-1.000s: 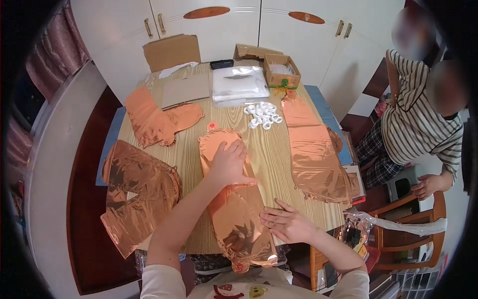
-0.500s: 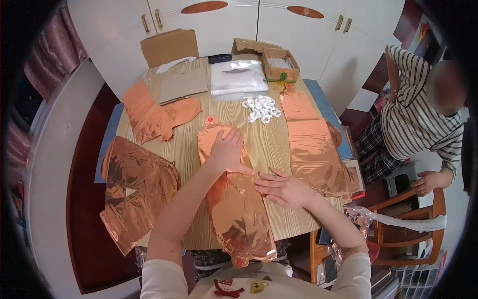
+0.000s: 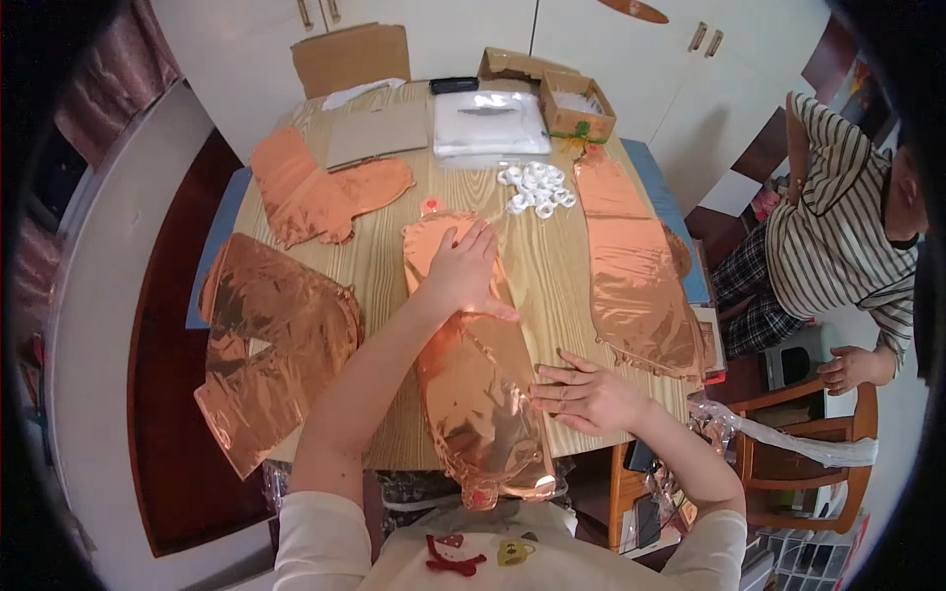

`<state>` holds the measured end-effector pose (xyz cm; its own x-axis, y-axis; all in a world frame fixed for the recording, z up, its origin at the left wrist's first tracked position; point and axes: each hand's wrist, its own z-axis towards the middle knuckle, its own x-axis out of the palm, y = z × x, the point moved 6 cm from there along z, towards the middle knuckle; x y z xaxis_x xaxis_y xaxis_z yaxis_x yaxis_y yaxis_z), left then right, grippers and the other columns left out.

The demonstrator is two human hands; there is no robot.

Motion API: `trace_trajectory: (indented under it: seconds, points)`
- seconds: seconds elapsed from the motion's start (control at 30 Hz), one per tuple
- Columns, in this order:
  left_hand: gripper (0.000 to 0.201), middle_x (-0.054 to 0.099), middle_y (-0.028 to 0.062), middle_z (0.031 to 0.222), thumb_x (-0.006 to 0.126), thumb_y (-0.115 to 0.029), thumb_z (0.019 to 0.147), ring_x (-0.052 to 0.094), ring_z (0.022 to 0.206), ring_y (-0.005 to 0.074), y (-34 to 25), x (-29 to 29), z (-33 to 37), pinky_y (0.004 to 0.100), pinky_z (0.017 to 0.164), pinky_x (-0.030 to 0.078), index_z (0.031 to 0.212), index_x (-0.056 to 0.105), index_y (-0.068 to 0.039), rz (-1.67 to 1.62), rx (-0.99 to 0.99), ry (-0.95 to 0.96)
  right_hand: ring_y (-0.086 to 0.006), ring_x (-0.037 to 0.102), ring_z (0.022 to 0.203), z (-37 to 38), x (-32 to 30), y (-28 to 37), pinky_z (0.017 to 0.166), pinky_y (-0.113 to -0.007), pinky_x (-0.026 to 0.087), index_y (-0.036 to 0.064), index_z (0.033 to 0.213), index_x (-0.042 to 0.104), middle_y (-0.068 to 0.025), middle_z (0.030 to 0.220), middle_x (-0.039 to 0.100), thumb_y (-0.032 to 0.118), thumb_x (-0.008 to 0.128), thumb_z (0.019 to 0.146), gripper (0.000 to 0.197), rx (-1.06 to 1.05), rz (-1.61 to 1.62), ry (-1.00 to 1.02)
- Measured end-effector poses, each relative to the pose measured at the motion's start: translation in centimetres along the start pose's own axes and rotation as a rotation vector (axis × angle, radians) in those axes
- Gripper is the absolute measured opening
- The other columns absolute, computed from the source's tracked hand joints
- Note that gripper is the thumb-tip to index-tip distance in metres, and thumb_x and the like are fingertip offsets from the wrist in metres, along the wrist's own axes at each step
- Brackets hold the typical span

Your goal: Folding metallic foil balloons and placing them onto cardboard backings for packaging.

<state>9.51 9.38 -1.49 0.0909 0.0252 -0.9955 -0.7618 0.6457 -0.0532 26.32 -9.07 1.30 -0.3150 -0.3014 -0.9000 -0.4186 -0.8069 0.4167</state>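
Observation:
A flat, copper-coloured foil balloon [image 3: 473, 394] lies lengthwise in front of me, its near end reaching over the table edge. My left hand [image 3: 465, 274] rests flat on its upper part, fingers stretched and thumb out to the right. Beside the balloon's right edge is my right hand [image 3: 591, 399], palm down with fingers spread and nothing held. Its fingertips are at the foil's edge; whether they touch it I cannot tell.
More copper foil balloons lie at left [image 3: 276, 345], far left [image 3: 310, 187] and right [image 3: 641, 266]. Small white rings [image 3: 540, 187], clear plastic bags [image 3: 490, 126] and an open box [image 3: 576, 106] sit farther back. A person in a striped shirt [image 3: 828, 227] stands right, near a wooden chair [image 3: 808, 433].
My right hand has slid toward me and a little right along the balloon's edge, away from my left thumb. The left hand stays on the foil. The whole view has shifted slightly.

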Motion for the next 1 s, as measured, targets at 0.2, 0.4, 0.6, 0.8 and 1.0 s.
trace_trajectory:
  seconds: [0.2,0.4,0.6,0.8,1.0]
  points:
    - [0.115,0.035,0.0194,0.152,0.068,-0.075,0.065,0.028,0.144,0.0324,-0.1,-1.0,0.1,0.0538,0.114,0.022,0.142,0.039,0.005,-0.048,-0.016,0.038,-0.0223,0.049,0.133,0.0,0.3,0.1,0.117,-0.048,0.028,0.0150,0.126,0.066,-0.0004,0.134,0.061,0.021,0.061,0.090,0.036,0.010,-0.011,0.002]
    - [0.079,0.045,0.0184,0.144,0.070,-0.051,0.079,0.037,0.138,0.0333,2.8,-3.9,-2.1,0.0527,0.110,0.028,0.135,0.047,0.000,-0.155,-0.031,-0.331,-0.0225,0.050,0.133,0.1,0.2,0.5,0.118,-0.050,0.026,0.0153,0.126,0.066,-0.0007,0.133,0.062,0.021,0.059,0.091,0.036,0.058,-0.017,-0.004]
    - [0.053,0.056,0.0166,0.131,0.066,-0.034,0.082,0.051,0.125,0.0323,13.5,-4.7,-4.1,0.0465,0.100,0.044,0.121,0.056,0.001,-0.029,-0.213,-0.287,-0.0191,0.053,0.130,0.1,0.7,1.8,0.118,-0.049,0.026,0.0181,0.124,0.068,0.0011,0.127,0.066,0.025,0.058,0.093,0.033,0.107,-0.073,-0.065]
    - [0.038,0.062,0.0163,0.118,0.063,-0.025,0.082,0.058,0.116,0.0315,25.1,-3.8,2.3,0.0428,0.093,0.051,0.112,0.060,-0.001,-0.023,-0.333,-0.141,-0.0164,0.053,0.130,0.0,0.7,1.5,0.117,-0.046,0.029,0.0202,0.123,0.069,0.0028,0.129,0.065,0.026,0.059,0.093,0.032,0.117,-0.018,-0.055]
    - [0.046,0.067,0.0160,0.108,0.070,-0.044,0.080,0.063,0.105,0.0334,31.4,-1.8,9.0,0.0443,0.088,0.052,0.101,0.066,-0.003,0.174,-0.335,-0.169,-0.0134,0.050,0.132,0.1,0.4,1.4,0.119,-0.041,0.026,0.0190,0.124,0.069,0.0058,0.130,0.064,0.025,0.063,0.090,0.034,0.146,0.024,-0.032]
